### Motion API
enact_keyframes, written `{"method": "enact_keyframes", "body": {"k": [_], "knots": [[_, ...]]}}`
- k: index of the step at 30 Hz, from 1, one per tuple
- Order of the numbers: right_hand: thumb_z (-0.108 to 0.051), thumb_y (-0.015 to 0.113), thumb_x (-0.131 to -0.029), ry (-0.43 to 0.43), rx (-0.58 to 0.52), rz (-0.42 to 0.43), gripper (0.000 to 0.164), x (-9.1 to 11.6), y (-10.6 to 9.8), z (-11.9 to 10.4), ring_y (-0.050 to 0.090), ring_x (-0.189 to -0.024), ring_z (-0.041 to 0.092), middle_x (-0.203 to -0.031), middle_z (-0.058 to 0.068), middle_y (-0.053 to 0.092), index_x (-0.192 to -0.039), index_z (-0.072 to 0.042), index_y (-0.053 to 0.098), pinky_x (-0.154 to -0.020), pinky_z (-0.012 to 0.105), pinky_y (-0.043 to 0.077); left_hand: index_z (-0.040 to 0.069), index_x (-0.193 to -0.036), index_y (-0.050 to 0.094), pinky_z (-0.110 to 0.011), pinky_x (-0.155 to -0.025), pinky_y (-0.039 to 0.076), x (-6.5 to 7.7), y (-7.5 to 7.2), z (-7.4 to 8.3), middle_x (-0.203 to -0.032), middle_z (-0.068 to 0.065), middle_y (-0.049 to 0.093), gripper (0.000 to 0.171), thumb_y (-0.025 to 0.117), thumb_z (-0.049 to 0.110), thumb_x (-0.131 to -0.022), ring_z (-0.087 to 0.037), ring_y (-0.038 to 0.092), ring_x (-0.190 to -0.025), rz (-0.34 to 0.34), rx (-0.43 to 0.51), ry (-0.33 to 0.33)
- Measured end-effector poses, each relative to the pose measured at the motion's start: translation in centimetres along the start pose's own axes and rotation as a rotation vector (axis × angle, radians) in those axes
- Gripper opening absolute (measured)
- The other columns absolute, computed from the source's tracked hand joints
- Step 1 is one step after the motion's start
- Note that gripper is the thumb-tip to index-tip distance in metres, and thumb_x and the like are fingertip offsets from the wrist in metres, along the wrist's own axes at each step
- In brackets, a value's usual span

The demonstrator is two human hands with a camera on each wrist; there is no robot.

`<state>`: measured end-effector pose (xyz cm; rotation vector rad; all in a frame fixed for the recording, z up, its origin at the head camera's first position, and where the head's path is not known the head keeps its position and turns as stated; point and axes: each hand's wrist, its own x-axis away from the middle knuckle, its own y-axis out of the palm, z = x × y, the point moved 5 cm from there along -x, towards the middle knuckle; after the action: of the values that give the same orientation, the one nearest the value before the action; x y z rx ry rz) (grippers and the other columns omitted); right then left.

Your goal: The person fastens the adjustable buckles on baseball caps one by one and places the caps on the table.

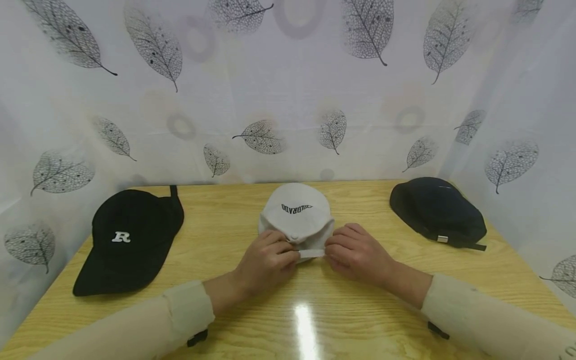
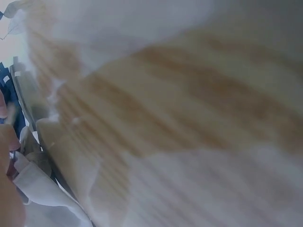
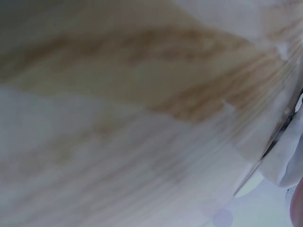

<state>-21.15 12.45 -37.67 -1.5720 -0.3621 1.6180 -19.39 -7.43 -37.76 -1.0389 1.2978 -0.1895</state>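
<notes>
A white baseball cap (image 1: 299, 200) with dark COLORADO lettering lies mid-table, its back opening and adjustment strap (image 1: 311, 253) toward me. My left hand (image 1: 267, 257) pinches the strap's left end beside the opening, fingers curled. At the other end of the strap, my right hand (image 1: 357, 252) grips with curled fingertips. The strap stretches between both hands. In the left wrist view, part of the white cap (image 2: 42, 187) shows at the lower left by the fingers (image 2: 9, 189). The right wrist view catches only a sliver of the cap (image 3: 281, 161) at its right edge.
A black cap (image 1: 130, 240) with a white R lies on the left of the wooden table (image 1: 225, 215). Toward the back right sits a dark cap (image 1: 436, 212) with a metal buckle and loose strap end. A leaf-patterned curtain (image 1: 288, 90) surrounds the table's back and sides.
</notes>
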Motion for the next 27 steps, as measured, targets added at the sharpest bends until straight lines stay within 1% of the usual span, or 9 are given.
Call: {"method": "enact_keyframes", "body": {"k": [4, 6, 8, 11, 14, 17, 20, 24, 27], "knots": [[-0.015, 0.087, -0.070, -0.009, -0.025, -0.008, 0.028, -0.3, 0.2, -0.4, 0.064, -0.089, 0.019, -0.094, 0.001, 0.072, -0.093, -0.009, 0.072, -0.080, 0.037, 0.049, 0.017, -0.084, 0.078, -0.029, -0.081, 0.049, 0.0, 0.1, 0.0, -0.085, 0.005, 0.075, 0.009, 0.078, 0.013, -0.076, -0.015, 0.064, -0.087, 0.000, -0.014, -0.003], [-0.016, 0.089, -0.067, -0.013, -0.029, -0.016, 0.033, -0.5, 0.3, -0.6, 0.064, -0.091, 0.019, -0.095, 0.001, 0.071, -0.094, -0.009, 0.072, -0.081, 0.037, 0.049, 0.017, -0.084, 0.078, -0.029, -0.081, 0.049, 0.0, 0.1, 0.0, -0.085, 0.005, 0.075, 0.010, 0.080, 0.013, -0.074, -0.014, 0.064, -0.086, 0.006, -0.021, -0.004], [-0.016, 0.090, -0.066, -0.014, -0.032, -0.019, 0.035, -0.8, 0.5, -0.9, 0.064, -0.092, 0.019, -0.097, 0.001, 0.071, -0.095, -0.009, 0.072, -0.083, 0.037, 0.049, 0.017, -0.083, 0.078, -0.030, -0.081, 0.049, -0.1, 0.1, 0.0, -0.085, 0.005, 0.075, 0.010, 0.081, 0.013, -0.074, -0.015, 0.064, -0.086, 0.011, -0.024, -0.006], [-0.016, 0.091, -0.066, -0.011, -0.038, -0.015, 0.037, -1.4, 0.8, -1.2, 0.065, -0.096, 0.019, -0.099, 0.001, 0.072, -0.097, -0.010, 0.072, -0.084, 0.037, 0.050, 0.017, -0.083, 0.077, -0.030, -0.081, 0.049, -0.1, 0.1, 0.1, -0.084, 0.006, 0.075, 0.010, 0.081, 0.013, -0.074, -0.014, 0.064, -0.086, 0.027, -0.036, 0.000], [-0.016, 0.090, -0.068, -0.007, -0.041, -0.012, 0.037, -1.9, 1.2, -1.3, 0.065, -0.098, 0.019, -0.101, 0.001, 0.072, -0.099, -0.010, 0.072, -0.083, 0.037, 0.050, 0.016, -0.080, 0.075, -0.030, -0.080, 0.049, -0.2, 0.2, 0.1, -0.083, 0.005, 0.075, 0.007, 0.079, 0.014, -0.075, -0.015, 0.065, -0.085, 0.046, -0.047, 0.010], [-0.018, 0.088, -0.071, -0.003, -0.037, -0.029, 0.034, -2.2, 1.6, -1.5, 0.066, -0.100, 0.019, -0.102, 0.001, 0.072, -0.100, -0.010, 0.071, -0.085, 0.036, 0.050, 0.015, -0.076, 0.071, -0.030, -0.080, 0.049, -0.2, 0.1, 0.2, -0.083, 0.005, 0.075, 0.007, 0.077, 0.014, -0.076, -0.015, 0.065, -0.085, 0.060, -0.044, 0.019], [-0.019, 0.085, -0.076, 0.004, -0.037, -0.058, 0.029, -2.4, 1.9, -1.6, 0.066, -0.102, 0.019, -0.102, 0.002, 0.072, -0.100, -0.010, 0.071, -0.090, 0.035, 0.051, 0.015, -0.074, 0.069, -0.029, -0.079, 0.048, -0.2, 0.1, 0.2, -0.083, 0.004, 0.075, 0.008, 0.076, 0.014, -0.077, -0.015, 0.064, -0.084, 0.068, -0.035, 0.030], [-0.017, 0.082, -0.079, 0.013, -0.048, -0.079, 0.025, -2.5, 2.0, -1.7, 0.066, -0.101, 0.019, -0.101, 0.003, 0.071, -0.099, -0.009, 0.070, -0.093, 0.035, 0.052, 0.015, -0.076, 0.070, -0.030, -0.080, 0.048, -0.2, 0.0, 0.3, -0.084, 0.005, 0.075, 0.006, 0.075, 0.014, -0.077, -0.016, 0.064, -0.086, 0.074, -0.023, 0.036], [-0.015, 0.083, -0.078, 0.015, -0.059, -0.083, 0.025, -2.6, 1.9, -1.9, 0.066, -0.098, 0.019, -0.099, 0.003, 0.071, -0.098, -0.008, 0.070, -0.092, 0.035, 0.052, 0.015, -0.077, 0.070, -0.030, -0.080, 0.049, -0.2, 0.0, 0.3, -0.085, 0.005, 0.075, 0.006, 0.076, 0.013, -0.077, -0.015, 0.065, -0.086, 0.074, -0.012, 0.035]]}}
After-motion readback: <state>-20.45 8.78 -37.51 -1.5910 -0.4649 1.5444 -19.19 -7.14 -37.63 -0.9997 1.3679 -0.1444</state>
